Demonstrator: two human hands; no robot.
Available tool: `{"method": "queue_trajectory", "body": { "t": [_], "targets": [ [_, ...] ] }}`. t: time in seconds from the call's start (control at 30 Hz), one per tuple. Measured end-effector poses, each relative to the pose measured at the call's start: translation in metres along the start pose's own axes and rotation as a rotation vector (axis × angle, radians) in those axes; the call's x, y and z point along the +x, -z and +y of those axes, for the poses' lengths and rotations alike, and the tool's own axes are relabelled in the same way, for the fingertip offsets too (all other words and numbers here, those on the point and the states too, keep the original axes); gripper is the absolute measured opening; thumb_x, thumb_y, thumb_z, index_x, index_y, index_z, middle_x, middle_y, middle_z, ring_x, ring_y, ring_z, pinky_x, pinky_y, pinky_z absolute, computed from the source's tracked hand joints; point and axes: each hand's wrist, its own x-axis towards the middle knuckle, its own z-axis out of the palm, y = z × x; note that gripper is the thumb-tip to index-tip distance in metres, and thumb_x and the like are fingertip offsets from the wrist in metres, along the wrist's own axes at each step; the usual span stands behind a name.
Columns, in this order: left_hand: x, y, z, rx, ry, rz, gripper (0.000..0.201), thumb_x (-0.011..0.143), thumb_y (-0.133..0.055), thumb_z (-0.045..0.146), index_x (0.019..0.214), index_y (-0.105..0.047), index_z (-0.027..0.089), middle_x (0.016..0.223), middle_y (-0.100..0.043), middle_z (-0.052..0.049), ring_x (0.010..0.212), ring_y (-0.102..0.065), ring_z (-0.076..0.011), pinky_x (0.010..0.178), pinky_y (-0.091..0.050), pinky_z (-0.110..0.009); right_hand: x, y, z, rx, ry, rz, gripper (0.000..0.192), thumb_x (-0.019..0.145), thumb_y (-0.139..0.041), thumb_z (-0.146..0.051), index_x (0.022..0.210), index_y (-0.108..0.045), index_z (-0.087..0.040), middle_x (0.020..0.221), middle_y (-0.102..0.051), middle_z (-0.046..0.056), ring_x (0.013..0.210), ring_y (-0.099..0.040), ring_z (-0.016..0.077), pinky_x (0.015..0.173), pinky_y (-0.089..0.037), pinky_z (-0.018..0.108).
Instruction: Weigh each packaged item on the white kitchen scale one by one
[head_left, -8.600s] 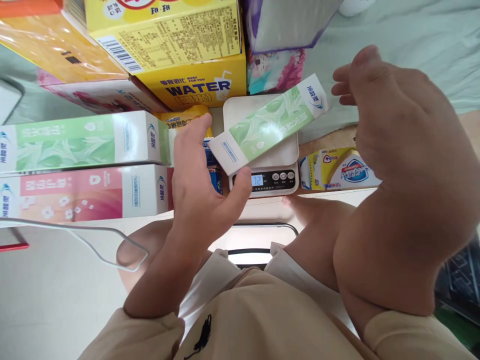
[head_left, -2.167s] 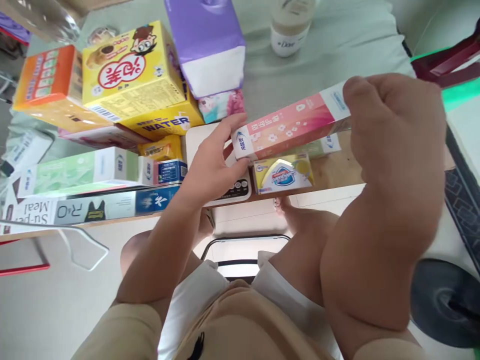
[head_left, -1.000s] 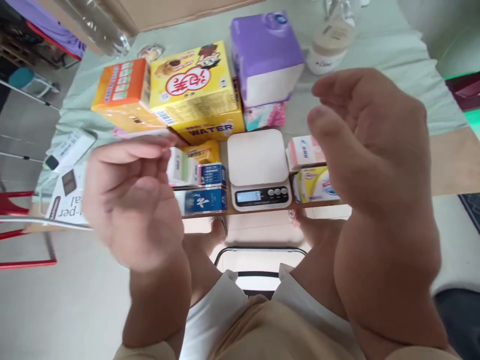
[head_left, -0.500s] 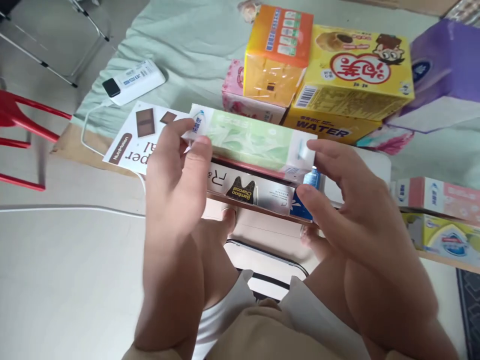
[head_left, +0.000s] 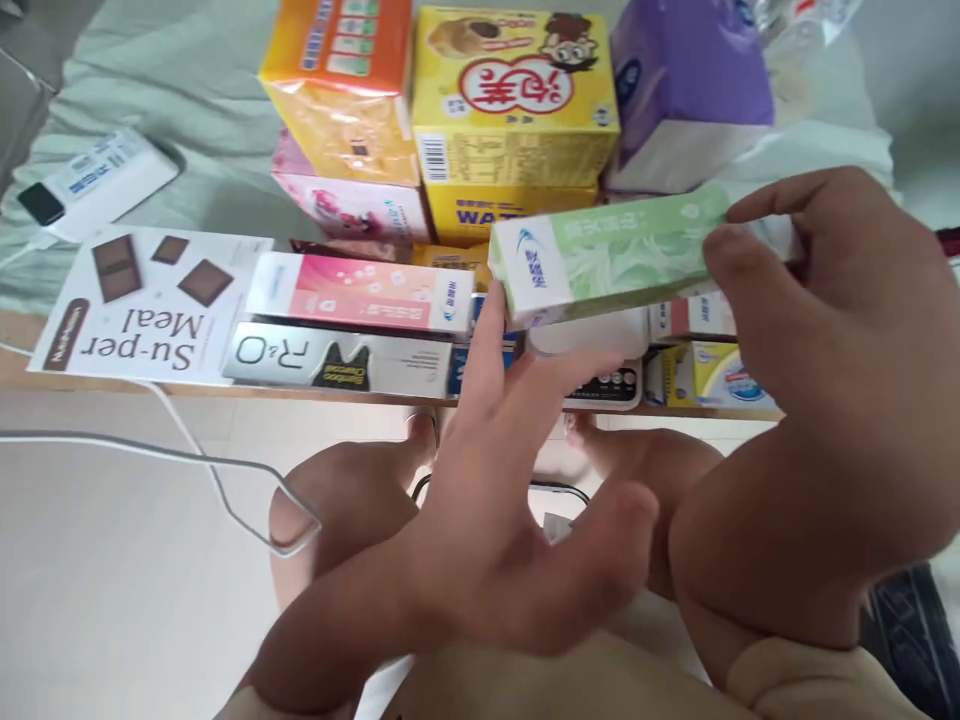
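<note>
A slim green and white toothpaste box [head_left: 615, 255] is held up at a slant over the table's front edge. My right hand [head_left: 840, 290] pinches its right end between thumb and fingers. My left hand [head_left: 495, 520] has its fingers spread, and one fingertip is at the box's left end; whether it presses there I cannot tell. Below lies a white device with a black button panel [head_left: 611, 388], partly covered by the box. To the left are a pink and white toothpaste box [head_left: 367, 293] and a silver R&O Bamboo Charcoal box [head_left: 405, 368].
A white Su-per Meal packet [head_left: 150, 330] lies left, near a white gadget [head_left: 105, 190] with a cable. Behind stand an orange-yellow pack [head_left: 345, 110], a yellow snack box [head_left: 517, 120] and a purple pack [head_left: 690, 80]. A yellow box [head_left: 727, 375] lies at the right front.
The toothpaste box has moved right and tilted, exposing the pink box beneath. My left hand has let go and spread its fingers; my right hand keeps its end. The view has shifted right.
</note>
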Motion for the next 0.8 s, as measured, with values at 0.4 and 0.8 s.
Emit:
{"method": "queue_trajectory", "body": {
  "t": [0.4, 0.8],
  "targets": [
    [0.008, -0.034, -0.027, 0.065, 0.039, -0.149, 0.011, 0.092, -0.06, 0.019, 0.098, -0.066, 0.026, 0.16, -0.044, -0.011, 0.163, -0.032, -0.0382, 0.13, -0.037, -0.073, 0.048, -0.016, 0.014, 0.046, -0.052, -0.238, 0.026, 0.097, -0.062, -0.046, 0.092, -0.054, -0.022, 0.115, -0.066, 0.008, 0.124, -0.063, 0.0305, 0.114, -0.047, 0.056],
    [0.009, -0.031, -0.034, 0.141, 0.171, -0.176, 0.02, 0.088, -0.058, 0.02, 0.071, -0.048, 0.022, 0.151, -0.05, -0.015, 0.157, -0.041, -0.0389, 0.122, -0.047, -0.068, 0.06, -0.034, 0.024, 0.048, -0.03, -0.284, 0.022, 0.098, -0.056, -0.038, 0.083, -0.05, -0.022, 0.102, -0.068, 0.007, 0.116, -0.063, 0.026, 0.108, -0.05, 0.048]
  ]
}}
